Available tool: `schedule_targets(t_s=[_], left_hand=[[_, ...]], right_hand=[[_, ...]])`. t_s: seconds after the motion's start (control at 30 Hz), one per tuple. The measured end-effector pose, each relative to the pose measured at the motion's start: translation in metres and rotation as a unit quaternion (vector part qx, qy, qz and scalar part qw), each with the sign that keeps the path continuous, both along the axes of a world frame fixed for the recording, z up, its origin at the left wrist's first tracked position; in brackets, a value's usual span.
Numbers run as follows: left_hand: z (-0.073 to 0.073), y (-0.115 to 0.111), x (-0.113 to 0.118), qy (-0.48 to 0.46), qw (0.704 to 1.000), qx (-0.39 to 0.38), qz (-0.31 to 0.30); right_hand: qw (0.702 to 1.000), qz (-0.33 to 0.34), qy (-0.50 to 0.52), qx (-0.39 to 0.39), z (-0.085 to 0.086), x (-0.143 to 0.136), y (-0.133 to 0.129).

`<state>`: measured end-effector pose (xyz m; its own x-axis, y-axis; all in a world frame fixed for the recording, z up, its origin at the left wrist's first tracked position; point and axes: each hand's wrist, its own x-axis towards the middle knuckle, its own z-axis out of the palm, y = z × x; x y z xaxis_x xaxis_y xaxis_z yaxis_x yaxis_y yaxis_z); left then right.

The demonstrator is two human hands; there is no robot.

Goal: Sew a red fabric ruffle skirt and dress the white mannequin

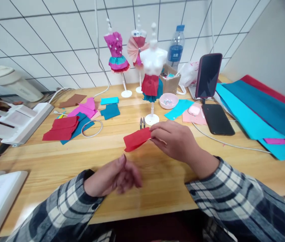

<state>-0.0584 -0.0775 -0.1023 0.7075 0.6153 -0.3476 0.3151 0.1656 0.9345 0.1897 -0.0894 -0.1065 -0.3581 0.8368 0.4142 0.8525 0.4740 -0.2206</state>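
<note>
My right hand (172, 139) pinches one end of a folded piece of red crepe paper (136, 138) and holds it over the wooden table. Below and left of the paper is my left hand (121, 178), with nothing in it; its thumb stands apart from loosely bent, slightly blurred fingers. Just behind the red paper lie small thread snips (143, 123), partly covered by it. A white mini dress form (153, 60) stands behind them, wearing a red skirt layer (150, 85) over a teal one (159, 91).
Two dressed mini forms (117, 50) (138, 47) stand at the wall. Paper scraps (61, 128) and a cable loop (92, 128) lie left. A pink bowl of beads (169, 101), a propped phone (209, 75), a flat phone (218, 119) and large paper sheets (260, 104) are right.
</note>
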Motion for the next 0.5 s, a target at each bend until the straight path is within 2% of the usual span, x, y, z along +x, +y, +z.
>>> schedule_targets(t_s=[0.03, 0.07, 0.13, 0.2, 0.27, 0.4, 0.5], left_hand=[[0.002, 0.002, 0.003, -0.022, 0.992, -0.125, -0.010], [0.005, 0.005, 0.006, -0.044, 0.976, -0.214, 0.009], [0.009, 0.016, 0.013, -0.064, 0.948, -0.298, 0.091], [0.010, 0.029, 0.017, -0.055, 0.933, -0.319, 0.156], [0.009, 0.040, 0.017, -0.057, 0.927, -0.321, 0.186], [-0.003, 0.044, 0.010, -0.164, 0.912, -0.313, 0.206], [-0.011, 0.036, 0.008, -0.226, 0.902, -0.313, 0.193]], right_hand=[[1.000, 0.010, -0.021, 0.020, 0.001, -0.002, -0.002], [0.998, 0.022, -0.045, 0.032, 0.001, -0.003, -0.004], [0.994, 0.041, -0.084, 0.051, 0.000, -0.006, -0.006], [0.990, 0.052, -0.104, 0.076, -0.001, -0.008, -0.006], [0.987, 0.063, -0.113, 0.098, -0.003, -0.009, -0.006], [0.982, 0.087, -0.114, 0.126, -0.004, -0.013, -0.008], [0.985, 0.043, -0.093, 0.138, -0.004, -0.020, -0.011]])
